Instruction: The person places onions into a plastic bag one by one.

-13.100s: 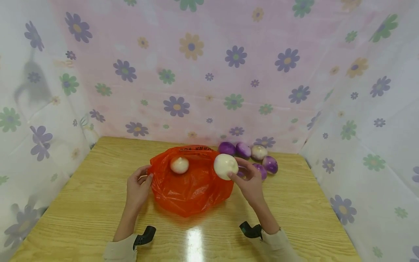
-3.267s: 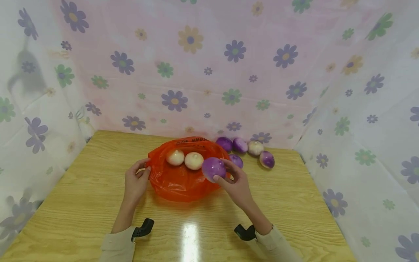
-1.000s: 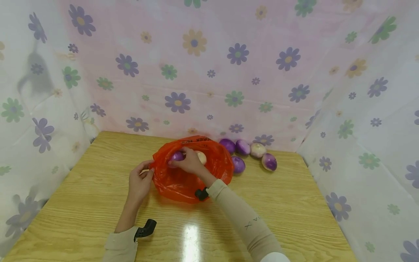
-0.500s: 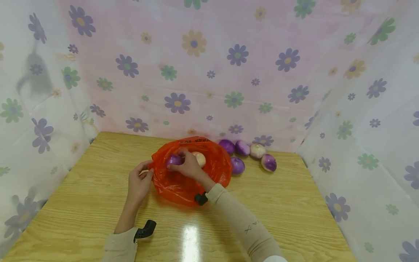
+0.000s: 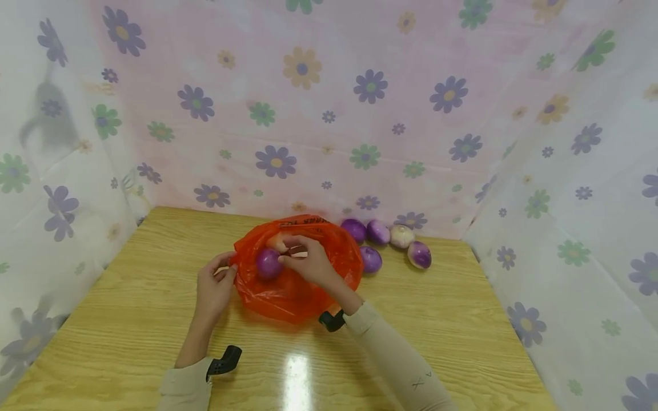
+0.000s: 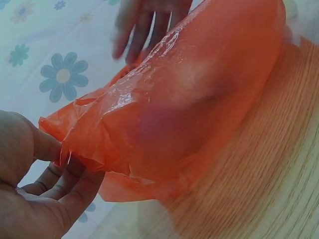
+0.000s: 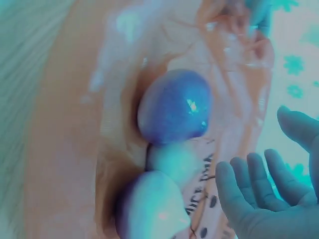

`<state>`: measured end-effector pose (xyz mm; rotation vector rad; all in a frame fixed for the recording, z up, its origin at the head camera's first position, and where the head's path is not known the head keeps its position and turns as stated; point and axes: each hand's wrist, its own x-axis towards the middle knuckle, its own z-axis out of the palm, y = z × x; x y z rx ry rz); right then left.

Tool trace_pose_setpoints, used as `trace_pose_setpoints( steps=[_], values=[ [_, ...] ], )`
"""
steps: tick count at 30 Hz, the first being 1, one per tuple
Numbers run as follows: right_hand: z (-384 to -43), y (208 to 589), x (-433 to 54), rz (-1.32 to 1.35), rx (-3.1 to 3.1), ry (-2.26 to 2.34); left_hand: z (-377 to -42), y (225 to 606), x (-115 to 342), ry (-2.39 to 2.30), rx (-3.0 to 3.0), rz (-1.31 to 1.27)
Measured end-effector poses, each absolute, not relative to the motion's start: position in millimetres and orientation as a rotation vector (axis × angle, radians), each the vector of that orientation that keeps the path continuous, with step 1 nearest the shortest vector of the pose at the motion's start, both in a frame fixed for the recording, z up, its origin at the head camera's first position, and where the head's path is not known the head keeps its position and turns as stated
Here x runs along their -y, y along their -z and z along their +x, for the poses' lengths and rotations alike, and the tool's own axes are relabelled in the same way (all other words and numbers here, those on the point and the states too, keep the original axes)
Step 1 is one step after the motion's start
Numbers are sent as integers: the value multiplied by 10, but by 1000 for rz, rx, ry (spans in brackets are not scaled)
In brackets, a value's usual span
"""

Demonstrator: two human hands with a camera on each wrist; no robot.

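An orange-red plastic bag (image 5: pixel 280 305) lies with its mouth spread on the table. My left hand (image 5: pixel 215 288) pinches the bag's left edge between thumb and fingers; the left wrist view shows the bunched film in that grip. Inside the bag sits a purple onion (image 5: pixel 269 264), with a white onion (image 5: pixel 277 242) behind it. My right hand (image 5: pixel 315 264) is over the bag, fingers extended and apart from the purple onion. It hides part of the bag's inside in the head view. The right wrist view shows the purple onion (image 7: pixel 174 107) beside two pale onions (image 7: pixel 154 206).
Right of the bag on the wooden table (image 5: pixel 437 342) lie several more onions: purple ones (image 5: pixel 371 260), a white one (image 5: pixel 402 236) and a purple-and-white one (image 5: pixel 420 255). A flower-printed curtain (image 5: pixel 329 142) rises behind and on both sides.
My right hand brought the purple onion from the right into the bag, let go and drew back slightly. Earlier, a white onion went in. My left hand keeps hold of the bag's edge.
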<state>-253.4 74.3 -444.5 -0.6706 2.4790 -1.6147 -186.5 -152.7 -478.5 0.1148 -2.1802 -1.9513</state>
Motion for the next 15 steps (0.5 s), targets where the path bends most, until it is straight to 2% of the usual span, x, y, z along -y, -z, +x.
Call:
trace_pose_setpoints(
  steps=[15],
  values=[
    [-2161, 4385, -1275, -672, -2397, 2137, -1857, 4786, 1508, 1918, 2187, 118]
  ],
)
